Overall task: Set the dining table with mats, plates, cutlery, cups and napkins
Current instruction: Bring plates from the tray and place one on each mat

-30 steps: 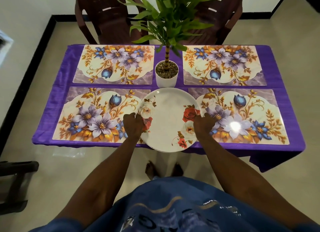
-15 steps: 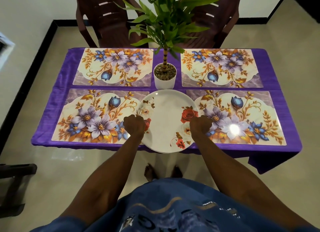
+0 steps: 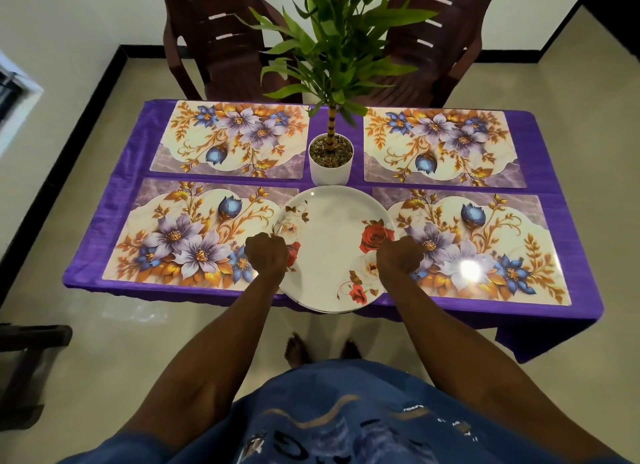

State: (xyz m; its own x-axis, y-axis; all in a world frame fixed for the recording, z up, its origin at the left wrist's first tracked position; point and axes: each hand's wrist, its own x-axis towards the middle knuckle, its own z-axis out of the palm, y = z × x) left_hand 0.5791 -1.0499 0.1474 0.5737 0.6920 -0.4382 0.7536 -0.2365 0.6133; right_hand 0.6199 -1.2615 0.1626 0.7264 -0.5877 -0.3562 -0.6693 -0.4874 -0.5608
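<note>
A round white plate [image 3: 329, 242] with red and white roses is held over the near middle of the table, between the two near mats. It looks like a stack, as a second rim shows at its near edge. My left hand [image 3: 266, 255] grips its left rim and my right hand [image 3: 398, 255] grips its right rim. Several floral mats lie on the purple cloth: near left mat [image 3: 194, 235], near right mat [image 3: 485, 245], far left mat [image 3: 235, 138], far right mat [image 3: 443, 145]. No cutlery, cups or napkins are in view.
A white pot [image 3: 330, 158] with a tall green plant stands at the table's centre, just beyond the plate. Two dark brown chairs [image 3: 221, 41] stand behind the far edge. Another dark piece of furniture [image 3: 20, 359] is at the left on the tiled floor.
The plate and both hands stay at the near middle of the table with the same grip. The view has shifted slightly; the table sits a little lower in the frame.
</note>
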